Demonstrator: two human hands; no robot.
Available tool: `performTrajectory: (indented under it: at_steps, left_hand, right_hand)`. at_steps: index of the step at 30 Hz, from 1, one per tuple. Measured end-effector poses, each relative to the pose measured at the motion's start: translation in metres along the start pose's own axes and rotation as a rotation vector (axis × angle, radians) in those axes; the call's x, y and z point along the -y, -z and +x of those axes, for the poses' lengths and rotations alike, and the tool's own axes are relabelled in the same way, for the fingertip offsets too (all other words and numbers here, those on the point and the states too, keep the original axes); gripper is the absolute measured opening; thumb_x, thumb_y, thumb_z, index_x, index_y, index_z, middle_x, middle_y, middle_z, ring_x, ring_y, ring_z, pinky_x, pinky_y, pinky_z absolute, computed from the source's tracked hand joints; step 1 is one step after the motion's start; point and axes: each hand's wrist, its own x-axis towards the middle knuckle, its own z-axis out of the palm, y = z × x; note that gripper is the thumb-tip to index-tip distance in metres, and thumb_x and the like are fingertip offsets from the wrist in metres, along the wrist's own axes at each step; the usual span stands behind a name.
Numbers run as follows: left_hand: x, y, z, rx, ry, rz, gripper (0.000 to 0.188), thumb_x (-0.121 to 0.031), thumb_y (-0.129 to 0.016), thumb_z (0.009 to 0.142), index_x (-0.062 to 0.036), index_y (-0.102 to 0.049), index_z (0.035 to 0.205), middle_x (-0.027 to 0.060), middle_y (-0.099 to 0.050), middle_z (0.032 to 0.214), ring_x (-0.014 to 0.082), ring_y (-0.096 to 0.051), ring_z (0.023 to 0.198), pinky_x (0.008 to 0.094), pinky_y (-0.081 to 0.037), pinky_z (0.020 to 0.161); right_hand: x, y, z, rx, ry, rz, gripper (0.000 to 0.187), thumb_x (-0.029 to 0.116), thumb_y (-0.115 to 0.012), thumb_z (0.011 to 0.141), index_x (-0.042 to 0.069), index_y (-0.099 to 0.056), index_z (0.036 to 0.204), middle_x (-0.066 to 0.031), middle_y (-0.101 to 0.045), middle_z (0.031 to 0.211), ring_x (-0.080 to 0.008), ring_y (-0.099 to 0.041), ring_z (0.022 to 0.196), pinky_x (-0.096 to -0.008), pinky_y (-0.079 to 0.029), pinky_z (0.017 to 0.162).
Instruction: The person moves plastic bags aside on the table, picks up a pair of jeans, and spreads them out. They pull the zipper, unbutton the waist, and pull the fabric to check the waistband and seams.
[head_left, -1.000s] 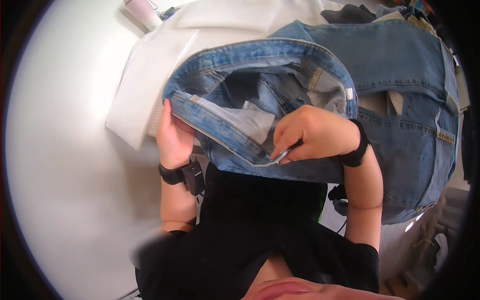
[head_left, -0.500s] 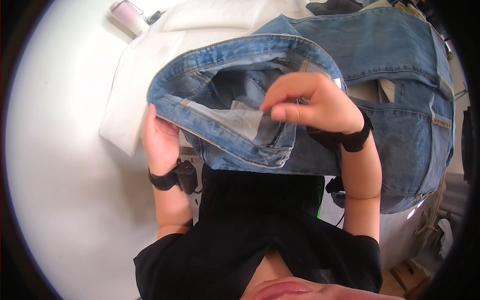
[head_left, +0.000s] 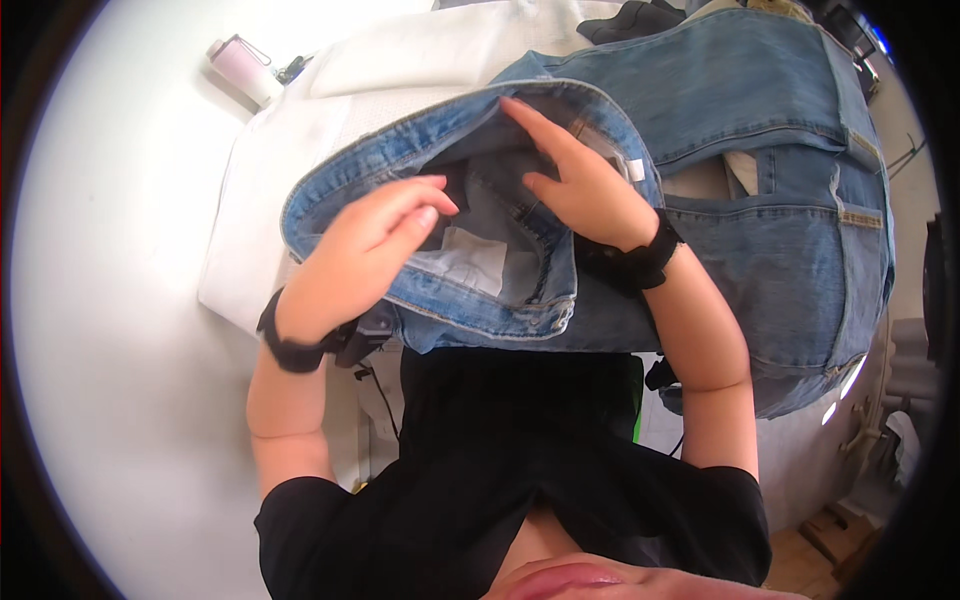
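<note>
A pair of blue jeans (head_left: 480,316) lies in front of me with the waist opening facing up, so the inside shows. My left hand (head_left: 352,252) is over the left part of the opening, fingers loosely bent and thumb apart, nothing visible in them. Spread wide, my right hand (head_left: 596,196) reaches into the opening from the right; its fingertips touch the inside of the far waistband. Between the hands, the white pocket lining (head_left: 476,264) lies against the near inner side. A small white label (head_left: 635,170) shows at the right of the waistband.
More blue jeans (head_left: 745,95) are piled on the right. White padded sheets (head_left: 400,62) lie behind the opening. A pink and white bottle (head_left: 243,72) stands at the far left, and dark cloth (head_left: 630,20) lies at the back. Brown cardboard (head_left: 835,532) is at the lower right.
My left hand has let go of the waistband's left edge and moved over the opening. The right hand has left the pocket lining, spread its fingers and reached to the far waistband.
</note>
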Motion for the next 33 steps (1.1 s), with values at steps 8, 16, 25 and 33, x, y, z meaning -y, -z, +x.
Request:
performTrajectory:
  at_steps: [8,16,25,33]
  left_hand:
    - [0.072,0.009,0.034,-0.016,0.13,0.049,0.041,-0.013,-0.042,0.086,-0.0028,-0.035,0.125,0.0175,-0.043,0.123,0.0266,-0.037,0.118,0.0308,-0.03,0.095]
    - [0.062,0.002,0.039,0.028,0.117,0.037,0.035,-0.012,-0.042,0.085,-0.002,-0.041,0.119,0.0157,-0.046,0.118,0.024,-0.042,0.112,0.0298,-0.032,0.092]
    - [0.052,-0.023,0.044,0.159,0.176,0.188,0.031,-0.018,-0.047,0.085,-0.0003,-0.046,0.11,0.0122,-0.054,0.096,0.0196,-0.052,0.09,0.0283,-0.04,0.079]
    - [0.069,-0.042,0.063,0.178,0.257,0.169,0.024,-0.021,-0.052,0.084,0.0013,-0.048,0.09,0.0054,-0.051,0.074,0.0128,-0.047,0.065,0.0263,-0.04,0.058]
  right_hand:
    - [0.001,0.001,-0.001,0.282,0.091,-0.021,0.039,0.005,-0.056,0.071,0.008,-0.053,0.11,-0.0157,-0.041,0.125,-0.0282,-0.042,0.113,-0.0329,-0.035,0.091]
    - [-0.009,-0.006,-0.006,0.276,0.0,-0.168,0.035,0.005,-0.056,0.072,0.005,-0.05,0.106,-0.015,-0.054,0.101,-0.0252,-0.053,0.092,-0.0308,-0.043,0.078]
    - [-0.011,0.004,0.0,0.048,-0.234,0.02,0.021,-0.002,-0.046,0.074,-0.001,-0.05,0.095,-0.0073,-0.055,0.075,-0.0134,-0.053,0.068,-0.0235,-0.042,0.061]
    - [-0.009,0.015,0.001,0.118,-0.272,-0.12,0.014,0.006,-0.051,0.074,-0.001,-0.055,0.087,-0.0069,-0.055,0.069,-0.0143,-0.053,0.066,-0.0248,-0.043,0.061]
